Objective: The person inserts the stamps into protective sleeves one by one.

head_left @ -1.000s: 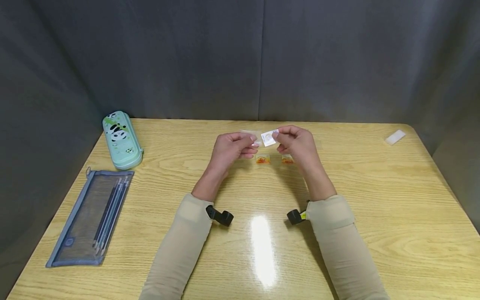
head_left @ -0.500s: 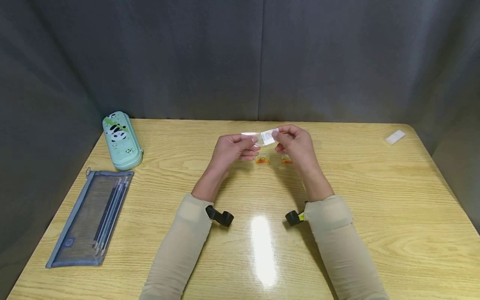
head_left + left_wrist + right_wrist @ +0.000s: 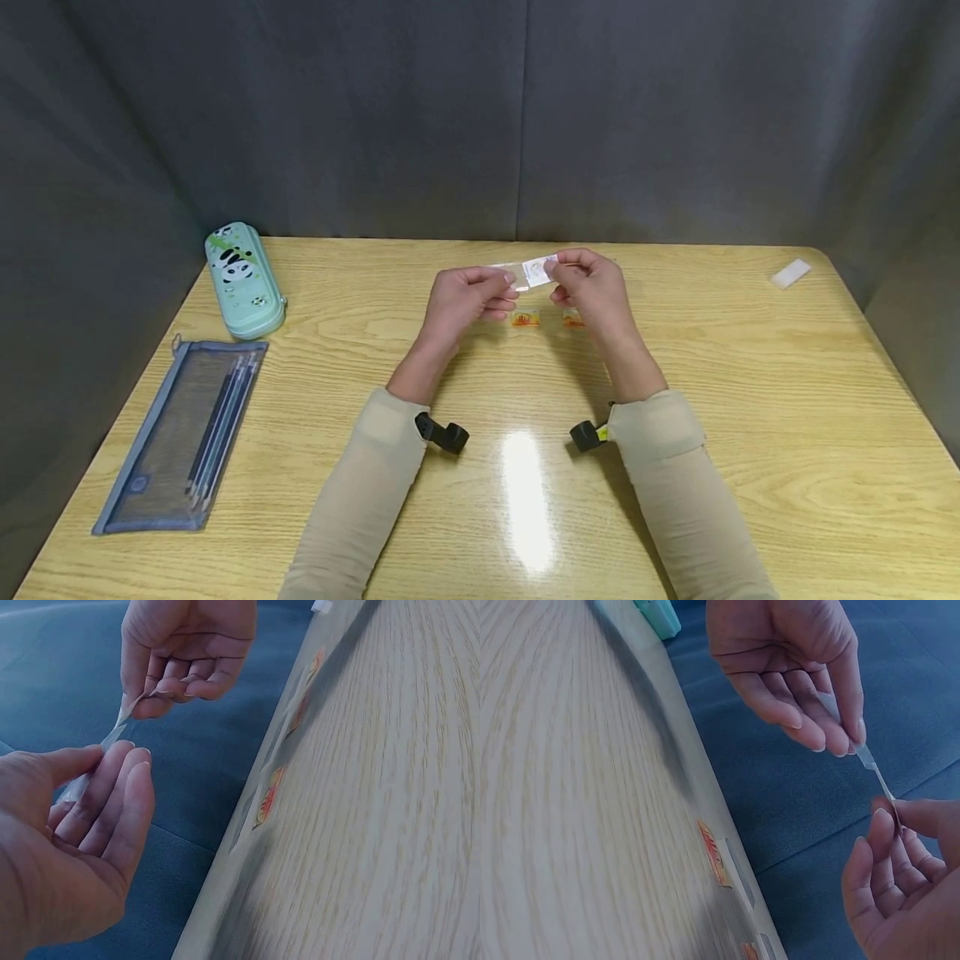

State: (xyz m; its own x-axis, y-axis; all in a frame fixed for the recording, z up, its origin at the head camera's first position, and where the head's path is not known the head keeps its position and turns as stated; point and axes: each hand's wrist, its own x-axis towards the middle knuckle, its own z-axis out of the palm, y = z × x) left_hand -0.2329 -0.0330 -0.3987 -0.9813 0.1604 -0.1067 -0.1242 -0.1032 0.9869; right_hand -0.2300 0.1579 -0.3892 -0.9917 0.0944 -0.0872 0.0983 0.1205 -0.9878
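My left hand (image 3: 468, 296) pinches a clear plastic film (image 3: 517, 275) between thumb and fingers. Opposite it, my right hand (image 3: 592, 283) pinches a small white card with faint print (image 3: 536, 271). Card and film meet edge to edge between the hands, held up above the far part of the table. Edge-on in the left wrist view, the film (image 3: 114, 736) runs as a thin strip from one hand to the other. Fingers cover part of both pieces. Below the hands lie two small orange-and-yellow printed pieces, the left one (image 3: 526, 318) in full view and the right one (image 3: 572, 318) partly hidden.
At the far left rests a mint panda pencil case (image 3: 243, 279). Nearer is a blue mesh zip pouch (image 3: 180, 437) with several pencils inside. A small white block (image 3: 791, 273) lies near the far right corner. Dark curtains (image 3: 517, 125) rise behind the wooden table (image 3: 787, 417).
My right hand has shifted slightly left, bringing the white card up to the film. The film now shows stretched out between the hands. The things on the table have stayed put.
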